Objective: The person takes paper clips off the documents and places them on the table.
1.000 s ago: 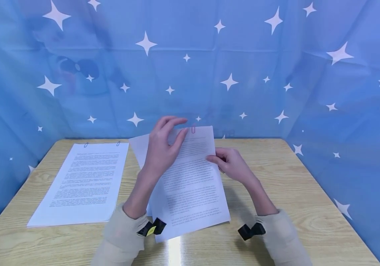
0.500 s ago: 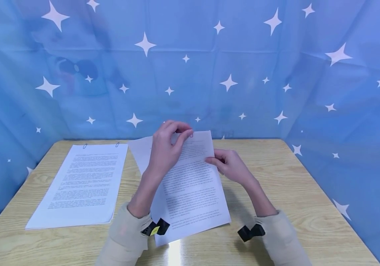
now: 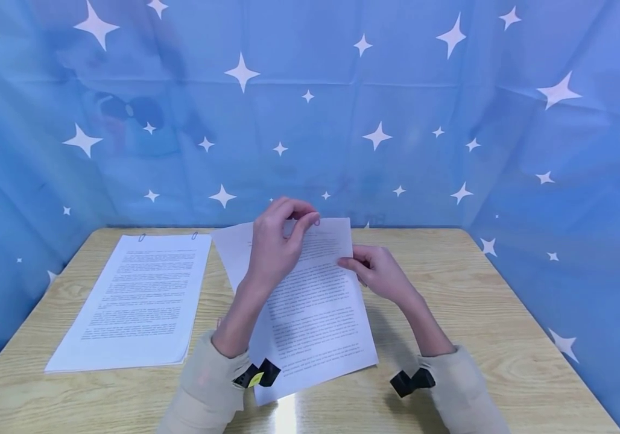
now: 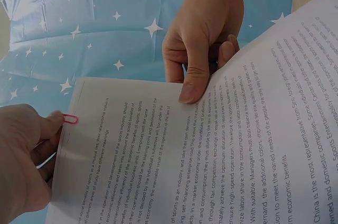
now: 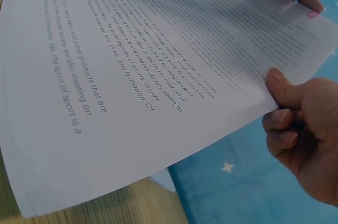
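Observation:
A printed sheet of paper (image 3: pixel 315 301) is held up, tilted, over the table, its top edge away from the person. At that top edge my left hand (image 3: pixel 277 244) pinches a small pink paper clip (image 4: pixel 71 119), which sits over the paper's edge. My right hand (image 3: pixel 377 272) grips the sheet's right edge between thumb and curled fingers; the right wrist view shows the thumb on the printed face. Behind the held sheet, another white sheet (image 3: pixel 232 241) shows at the upper left, partly hidden by the left hand.
On the left of the wooden table (image 3: pixel 440 301) lies a stack of printed paper (image 3: pixel 136 295). Two paper clips, one being the left clip (image 3: pixel 142 237), are on its top edge. A blue star-patterned cloth (image 3: pixel 310 120) stands behind the table.
My left hand has come down and right from above the sheet's top edge and now pinches the pink paper clip. The sheet has lowered slightly; the right hand keeps its grip.

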